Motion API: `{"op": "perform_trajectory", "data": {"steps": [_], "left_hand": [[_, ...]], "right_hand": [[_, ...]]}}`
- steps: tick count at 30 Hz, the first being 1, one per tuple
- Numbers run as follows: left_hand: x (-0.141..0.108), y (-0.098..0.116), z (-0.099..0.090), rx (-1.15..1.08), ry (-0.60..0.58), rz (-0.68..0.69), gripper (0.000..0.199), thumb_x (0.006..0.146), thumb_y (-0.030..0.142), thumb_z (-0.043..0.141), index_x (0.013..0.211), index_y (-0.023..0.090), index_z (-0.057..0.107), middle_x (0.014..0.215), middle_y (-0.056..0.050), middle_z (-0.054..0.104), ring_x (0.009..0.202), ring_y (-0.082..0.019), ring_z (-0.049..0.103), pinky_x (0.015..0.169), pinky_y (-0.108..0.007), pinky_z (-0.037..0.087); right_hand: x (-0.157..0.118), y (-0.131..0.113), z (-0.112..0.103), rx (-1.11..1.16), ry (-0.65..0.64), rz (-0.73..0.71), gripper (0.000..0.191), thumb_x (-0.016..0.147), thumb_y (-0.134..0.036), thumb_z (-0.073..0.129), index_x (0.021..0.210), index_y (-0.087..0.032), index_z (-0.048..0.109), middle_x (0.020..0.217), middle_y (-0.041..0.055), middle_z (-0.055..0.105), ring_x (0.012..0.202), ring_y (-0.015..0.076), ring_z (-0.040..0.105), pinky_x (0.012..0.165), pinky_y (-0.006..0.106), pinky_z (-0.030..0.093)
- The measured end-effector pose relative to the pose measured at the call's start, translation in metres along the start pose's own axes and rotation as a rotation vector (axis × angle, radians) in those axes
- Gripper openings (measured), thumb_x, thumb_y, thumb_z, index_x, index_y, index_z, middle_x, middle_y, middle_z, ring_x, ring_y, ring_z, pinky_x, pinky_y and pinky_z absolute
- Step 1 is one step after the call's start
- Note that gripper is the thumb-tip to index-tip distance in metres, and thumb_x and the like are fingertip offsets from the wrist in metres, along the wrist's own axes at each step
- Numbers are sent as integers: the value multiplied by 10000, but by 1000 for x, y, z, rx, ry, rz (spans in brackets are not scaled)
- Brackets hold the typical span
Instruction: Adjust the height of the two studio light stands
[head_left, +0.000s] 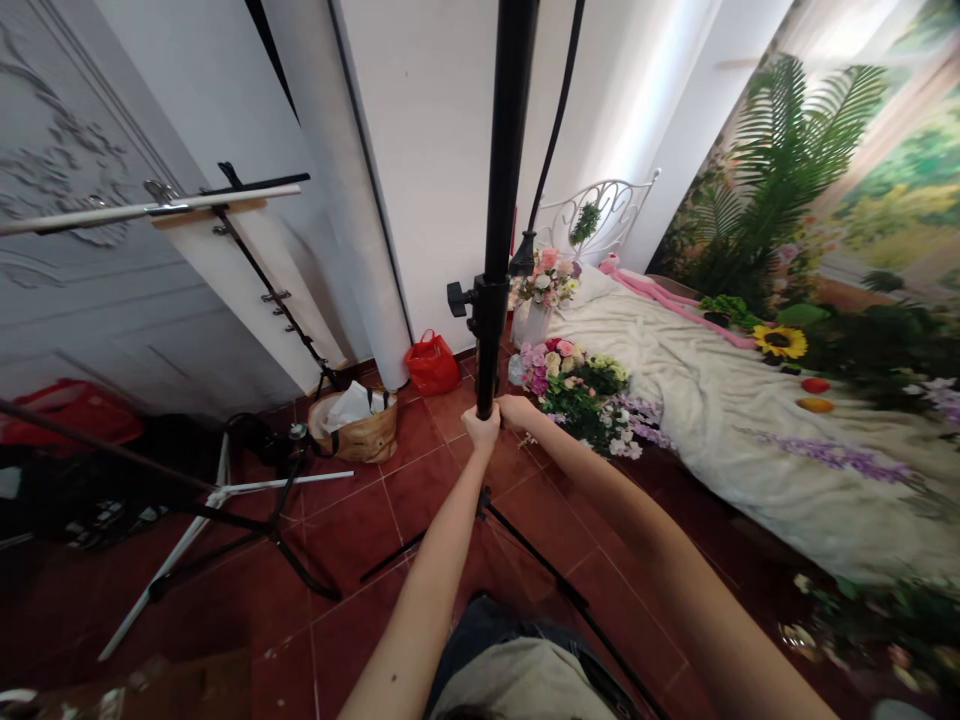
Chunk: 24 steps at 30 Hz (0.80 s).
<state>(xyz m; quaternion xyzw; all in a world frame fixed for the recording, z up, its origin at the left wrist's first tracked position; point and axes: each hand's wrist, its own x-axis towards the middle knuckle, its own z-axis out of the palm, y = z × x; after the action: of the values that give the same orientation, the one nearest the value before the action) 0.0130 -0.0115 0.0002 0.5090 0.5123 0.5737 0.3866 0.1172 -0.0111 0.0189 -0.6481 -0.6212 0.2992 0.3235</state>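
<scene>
A black light stand [512, 130] rises upright in front of me, its top out of view. My left hand [481, 427] is wrapped around the pole below a collar with a knob [460, 299]. Close beside it, my right hand [516, 410] grips the same pole from the right, its fingers partly hidden behind it. A black cable with a plug [523, 254] hangs just right of the pole. The stand's thin legs [536, 555] spread over the floor near my feet.
To the right stands a bed with a cream blanket [675, 400], with artificial flowers [577, 390] beside it. A red bag [432, 364] and a woven basket [360, 430] sit by the wall. Other stands with splayed legs [217, 500] occupy the left of the tiled floor.
</scene>
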Motion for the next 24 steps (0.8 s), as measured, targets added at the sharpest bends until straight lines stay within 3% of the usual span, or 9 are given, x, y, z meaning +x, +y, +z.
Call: {"op": "perform_trajectory", "data": {"steps": [2, 4, 8, 12, 14, 16, 19, 22, 24], "left_hand": [[0, -2, 0, 22, 8, 22, 286, 622, 314, 646, 441, 140, 509, 478, -23, 515, 463, -92, 448, 452, -198, 310], [0, -3, 1, 38, 12, 35, 280, 630, 312, 638, 446, 143, 513, 483, -28, 523, 461, -93, 450, 457, -200, 315], [0, -3, 1, 33, -5, 7, 267, 643, 321, 624, 467, 148, 519, 470, -19, 504, 461, -96, 445, 451, -199, 306], [-1, -1, 0, 42, -11, 24, 314, 660, 336, 606, 439, 155, 477, 452, 0, 452, 443, -79, 402, 441, -197, 273], [-1, -1, -1, 46, -14, 30, 323, 664, 333, 603, 432, 155, 466, 451, 3, 442, 438, -74, 391, 439, -197, 266], [0, 0, -1, 53, -17, 23, 317, 658, 327, 610, 433, 153, 471, 451, 5, 437, 439, -75, 393, 439, -198, 266], [0, -1, -1, 45, -25, 0, 304, 647, 320, 619, 438, 149, 479, 454, 8, 435, 443, -76, 397, 441, -197, 267], [0, 0, -1, 10, -25, -6, 298, 642, 312, 622, 439, 153, 473, 456, 12, 437, 444, -78, 404, 440, -195, 269], [-1, 1, -1, -2, -24, 5, 307, 645, 305, 621, 430, 159, 457, 448, 15, 433, 435, -78, 405, 440, -197, 269]], "right_hand": [[-9, 5, 4, -92, -8, -4, 138, 844, -195, 589, 968, -139, 617, 1057, 123, 610, 1044, 240, 555, 914, 367, 439], [-26, 12, 13, -244, 26, -34, 167, 839, -121, 527, 989, -137, 599, 1058, 148, 615, 1084, 253, 533, 929, 345, 416], [-77, 39, 42, -471, 101, -95, 336, 853, -133, 419, 1175, -177, 504, 1333, 121, 478, 1183, 211, 471, 880, 287, 446], [-110, 69, 55, -518, -53, 73, 231, 728, -108, 550, 932, -199, 606, 1419, 86, 391, 1187, 245, 469, 841, 302, 468], [-104, 69, 43, -424, 18, 125, 237, 713, -122, 570, 937, -190, 602, 1350, 106, 455, 1190, 245, 463, 881, 333, 457], [-84, 50, 17, -250, 164, 47, 243, 740, -142, 549, 979, -169, 589, 1232, 125, 533, 1180, 228, 471, 953, 354, 417], [-45, -11, -34, 130, 310, -170, 340, 777, -242, 563, 1110, -186, 524, 1180, 102, 562, 1133, 205, 513, 961, 358, 420], [-20, -92, -76, 409, 245, -425, 554, 740, -349, 660, 1228, -240, 421, 1226, 66, 529, 1134, 192, 526, 931, 337, 448], [-16, -143, -89, 451, 220, -512, 697, 658, -384, 743, 1248, -258, 393, 1182, 58, 549, 1090, 204, 551, 897, 346, 473]]}}
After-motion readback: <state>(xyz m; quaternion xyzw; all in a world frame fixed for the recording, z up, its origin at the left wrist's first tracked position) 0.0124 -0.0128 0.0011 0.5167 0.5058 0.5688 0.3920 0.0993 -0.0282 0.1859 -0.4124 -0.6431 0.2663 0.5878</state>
